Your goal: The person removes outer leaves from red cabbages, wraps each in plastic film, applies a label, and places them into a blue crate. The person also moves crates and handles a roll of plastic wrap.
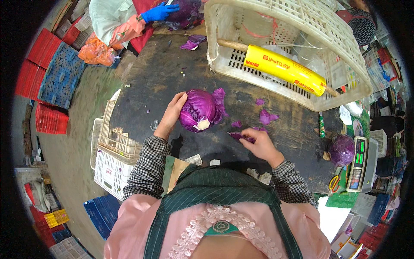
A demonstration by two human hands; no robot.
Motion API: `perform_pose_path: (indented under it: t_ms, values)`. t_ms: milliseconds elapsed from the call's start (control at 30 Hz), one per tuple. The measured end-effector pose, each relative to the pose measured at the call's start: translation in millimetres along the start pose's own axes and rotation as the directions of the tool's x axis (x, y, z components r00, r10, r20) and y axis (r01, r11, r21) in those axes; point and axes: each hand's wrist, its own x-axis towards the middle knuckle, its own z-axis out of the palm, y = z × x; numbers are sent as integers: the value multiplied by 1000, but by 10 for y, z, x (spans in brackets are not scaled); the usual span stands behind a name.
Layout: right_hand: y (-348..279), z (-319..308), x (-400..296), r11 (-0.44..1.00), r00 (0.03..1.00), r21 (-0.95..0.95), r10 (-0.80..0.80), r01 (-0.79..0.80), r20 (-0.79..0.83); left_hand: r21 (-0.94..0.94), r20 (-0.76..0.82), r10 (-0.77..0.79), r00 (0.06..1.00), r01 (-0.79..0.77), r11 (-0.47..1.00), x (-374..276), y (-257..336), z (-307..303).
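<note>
A red cabbage (199, 106) rests on the dark, worn tabletop (155, 74), its pale cut stem end turned towards me. One outer leaf (219, 100) curls away from its right side. My left hand (172, 113) steadies the cabbage from the left, with fingers and palm against it. To the right and nearer my body, my right hand (260, 145) pinches a torn strip of purple leaf (238, 136) low over the table. Loose leaf scraps (267, 117) lie just beyond that hand.
A white plastic crate (226, 66) holds a yellow roll of wrap (284, 69) on a wooden rod. At right are a wrapped cabbage (341, 150), a digital scale (357, 165) and scissors (335, 184). Across the table, a blue-gloved hand (160, 12) touches another cabbage (184, 14).
</note>
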Motion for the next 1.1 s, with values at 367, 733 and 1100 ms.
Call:
perform_pose_path:
  t_ms: [367, 733, 1100]
  values:
    - [-461, 433, 591, 954, 961, -156, -268, 256, -62, 40, -24, 127, 992, -126, 991, -247, -20, 120]
    - [-283, 616, 333, 936, 963, -233, -240, 264, 125, 8, -12, 253, 967, -253, 968, -631, -185, 106]
    - [280, -541, 147, 921, 913, -281, 152, -270, -379, 115, -283, 285, 916, -263, 958, -575, -325, -117]
